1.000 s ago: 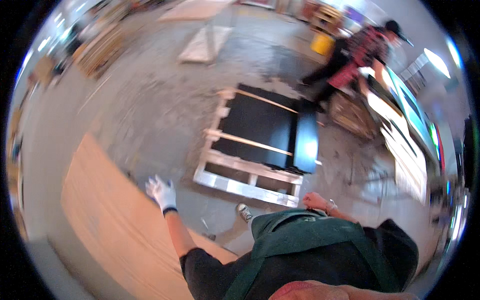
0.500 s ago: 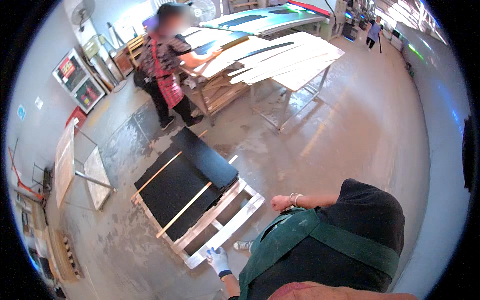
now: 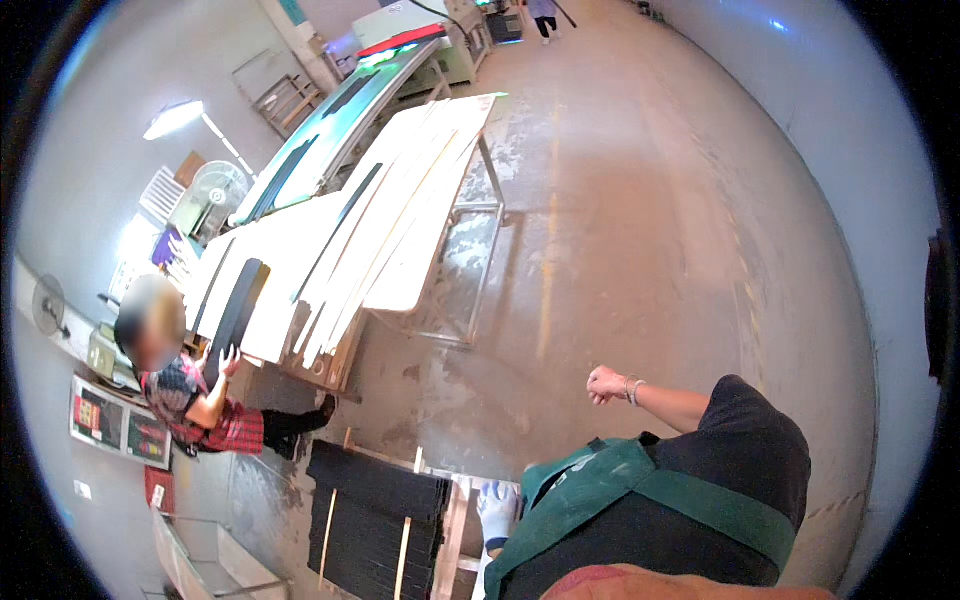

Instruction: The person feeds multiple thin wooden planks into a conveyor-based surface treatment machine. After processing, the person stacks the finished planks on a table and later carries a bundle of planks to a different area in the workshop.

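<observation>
My left hand [image 3: 498, 512], in a white glove with a dark cuff, is over the edge of a wooden pallet [image 3: 456, 525], its fingers stretched out and nothing visible in them. Whether it touches the wood I cannot tell. On the pallet lies a stack of black sheets or strips [image 3: 375, 490], with thin wooden slats [image 3: 403, 555] across it. My bare right hand [image 3: 605, 386], bracelets at its wrist, is raised in front of me over the floor. Its fingers are curled in, and nothing shows in them.
A co-worker [image 3: 205, 390] at the left holds a long black bundle [image 3: 240, 305] at a table [image 3: 405, 265] with pale strips. Behind is a green-topped conveyor [image 3: 330, 140]. Another person [image 3: 543, 20] is far down the aisle. A wall [image 3: 820, 150] runs along the right.
My view has swung right, so the pallet and tables now sit further left and lower. My left hand appears higher against the pallet's edge. The co-worker now holds the black bundle up.
</observation>
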Available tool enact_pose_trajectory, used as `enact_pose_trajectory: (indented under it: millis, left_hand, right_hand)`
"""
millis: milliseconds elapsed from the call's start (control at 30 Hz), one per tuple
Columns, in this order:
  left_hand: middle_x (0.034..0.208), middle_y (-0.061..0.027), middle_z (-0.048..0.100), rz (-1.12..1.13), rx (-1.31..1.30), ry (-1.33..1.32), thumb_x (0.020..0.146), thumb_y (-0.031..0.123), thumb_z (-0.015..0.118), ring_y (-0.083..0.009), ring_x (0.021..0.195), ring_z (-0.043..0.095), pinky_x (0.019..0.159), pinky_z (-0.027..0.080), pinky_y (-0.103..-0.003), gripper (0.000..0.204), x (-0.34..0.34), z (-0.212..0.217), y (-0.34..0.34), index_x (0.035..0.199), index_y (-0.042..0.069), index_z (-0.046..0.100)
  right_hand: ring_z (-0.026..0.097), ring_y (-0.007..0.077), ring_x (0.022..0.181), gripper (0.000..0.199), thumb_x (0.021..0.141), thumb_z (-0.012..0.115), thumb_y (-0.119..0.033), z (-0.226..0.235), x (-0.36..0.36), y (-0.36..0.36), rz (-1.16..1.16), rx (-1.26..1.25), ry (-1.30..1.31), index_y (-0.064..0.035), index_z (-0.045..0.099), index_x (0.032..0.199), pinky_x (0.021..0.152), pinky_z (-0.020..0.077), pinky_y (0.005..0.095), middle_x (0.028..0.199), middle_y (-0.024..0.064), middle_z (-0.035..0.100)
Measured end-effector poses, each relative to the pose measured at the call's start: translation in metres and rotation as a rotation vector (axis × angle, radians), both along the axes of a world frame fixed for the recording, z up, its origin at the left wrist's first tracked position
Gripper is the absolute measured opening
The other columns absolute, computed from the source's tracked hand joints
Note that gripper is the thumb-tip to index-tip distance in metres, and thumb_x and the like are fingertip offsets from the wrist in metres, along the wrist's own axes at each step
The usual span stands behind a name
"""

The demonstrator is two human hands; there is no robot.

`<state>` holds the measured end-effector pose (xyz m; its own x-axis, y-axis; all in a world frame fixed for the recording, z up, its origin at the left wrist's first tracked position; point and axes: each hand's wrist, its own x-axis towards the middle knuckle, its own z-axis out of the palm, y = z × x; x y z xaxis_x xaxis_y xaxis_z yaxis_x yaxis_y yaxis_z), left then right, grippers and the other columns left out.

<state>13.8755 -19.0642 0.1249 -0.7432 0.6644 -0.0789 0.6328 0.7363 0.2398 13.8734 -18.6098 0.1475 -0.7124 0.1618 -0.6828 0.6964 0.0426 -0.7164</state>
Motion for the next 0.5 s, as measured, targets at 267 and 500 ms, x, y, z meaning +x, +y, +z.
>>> enact_pose_trajectory:
  millis: [267, 500]
  left_hand:
    - [0.142, -0.023, 0.042, -0.002, 0.115, 0.481, 0.09, 0.007, 0.055, -0.0453, 0.132, 0.04, 0.107, 0.038, -0.056, 0.038, -0.262, 0.147, 0.107, 0.127, 0.016, 0.053]
    - [0.145, -0.0243, 0.041, 0.35, 0.179, 0.71, 0.087, 0.038, 0.062, -0.0443, 0.133, 0.039, 0.11, 0.032, -0.052, 0.07, -0.641, 0.189, 0.168, 0.146, 0.008, 0.038]
  right_hand:
    - [0.071, 0.0218, 0.077, 0.017, 0.093, 0.058, -0.013, 0.008, -0.075, 0.054, -0.186, -0.334, -0.007, 0.0022, 0.063, 0.097, 0.065, 0.061, 0.033, 0.087, 0.0133, 0.069]
    - [0.071, 0.0225, 0.082, 0.025, 0.097, 0.058, -0.018, 0.027, -0.298, 0.159, -0.19, -0.346, 0.114, 0.0041, 0.059, 0.109, 0.069, 0.0607, 0.0324, 0.096, 0.0146, 0.068]
